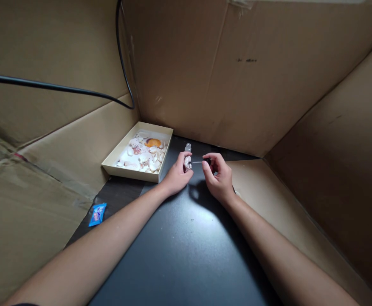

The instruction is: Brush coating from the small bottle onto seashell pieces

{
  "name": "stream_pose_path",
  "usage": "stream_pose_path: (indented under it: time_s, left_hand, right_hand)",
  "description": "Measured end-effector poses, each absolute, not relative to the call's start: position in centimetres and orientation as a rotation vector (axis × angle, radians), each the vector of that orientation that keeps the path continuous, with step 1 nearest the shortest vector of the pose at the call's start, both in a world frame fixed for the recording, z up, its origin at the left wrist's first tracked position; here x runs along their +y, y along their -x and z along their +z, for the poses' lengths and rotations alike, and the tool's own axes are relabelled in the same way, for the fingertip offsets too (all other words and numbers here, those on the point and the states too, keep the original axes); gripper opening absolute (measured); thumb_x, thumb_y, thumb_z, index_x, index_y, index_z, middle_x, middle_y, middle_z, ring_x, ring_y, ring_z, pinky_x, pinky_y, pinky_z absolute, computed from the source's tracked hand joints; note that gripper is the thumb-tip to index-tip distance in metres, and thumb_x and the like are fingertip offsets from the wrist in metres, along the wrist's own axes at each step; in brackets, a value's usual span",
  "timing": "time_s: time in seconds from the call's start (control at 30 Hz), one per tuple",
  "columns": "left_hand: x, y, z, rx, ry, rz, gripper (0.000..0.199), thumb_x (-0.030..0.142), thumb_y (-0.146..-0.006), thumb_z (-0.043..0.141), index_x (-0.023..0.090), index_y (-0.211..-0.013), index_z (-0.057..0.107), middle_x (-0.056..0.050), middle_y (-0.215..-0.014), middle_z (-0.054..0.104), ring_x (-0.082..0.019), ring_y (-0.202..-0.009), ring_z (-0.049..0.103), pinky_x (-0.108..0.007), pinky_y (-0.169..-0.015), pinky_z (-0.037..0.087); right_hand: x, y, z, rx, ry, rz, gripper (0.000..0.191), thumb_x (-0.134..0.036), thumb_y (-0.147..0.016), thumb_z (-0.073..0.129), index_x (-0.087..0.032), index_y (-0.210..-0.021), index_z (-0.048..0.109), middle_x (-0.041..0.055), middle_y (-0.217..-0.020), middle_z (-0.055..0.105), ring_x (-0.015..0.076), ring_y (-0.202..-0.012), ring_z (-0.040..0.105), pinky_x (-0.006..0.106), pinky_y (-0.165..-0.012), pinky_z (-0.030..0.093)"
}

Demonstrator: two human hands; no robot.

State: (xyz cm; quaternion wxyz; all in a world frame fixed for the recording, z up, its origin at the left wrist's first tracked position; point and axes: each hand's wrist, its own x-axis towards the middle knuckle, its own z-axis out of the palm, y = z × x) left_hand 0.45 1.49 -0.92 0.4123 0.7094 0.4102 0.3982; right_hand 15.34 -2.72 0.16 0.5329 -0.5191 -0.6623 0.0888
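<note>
My left hand [178, 175] is closed around a small whitish seashell [187, 163] with reddish-brown speckles. In my right hand [219, 176] is the black cap of a thin nail polish brush [197, 162], pinched between thumb and fingers. The brush's slim stem points left, and its dark tip is at the shell; at this size I cannot tell whether it touches. Just beyond my left hand stands a small clear glass bottle [188, 147], its lower part hidden behind the fingers.
A shallow cream box [131, 173] of seashells, one of them orange, sits at the back left. A blue wrapped packet [97, 214] lies by my left forearm. Cardboard walls [198, 76] surround the dark table [173, 255], and a black cable [61, 88] hangs at upper left.
</note>
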Motion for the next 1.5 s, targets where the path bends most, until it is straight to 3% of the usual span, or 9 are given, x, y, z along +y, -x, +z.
stream_pose_path:
  time_s: [1.5]
  left_hand:
    - [1.56, -0.51, -1.08, 1.021, -1.784, 1.006, 0.048, 0.01, -0.075, 0.05, 0.018, -0.121, 0.042, -0.001, -0.09, 0.052, -0.011, -0.074, 0.047, -0.027, -0.074, 0.04]
  right_hand:
    - [-2.74, -15.26, 0.19, -1.575, 1.223, 0.199, 0.013, -0.026, -0.086, 0.056, -0.02, -0.097, 0.058, -0.0059, -0.062, 0.041, 0.0094, -0.053, 0.04, 0.022, -0.052, 0.034]
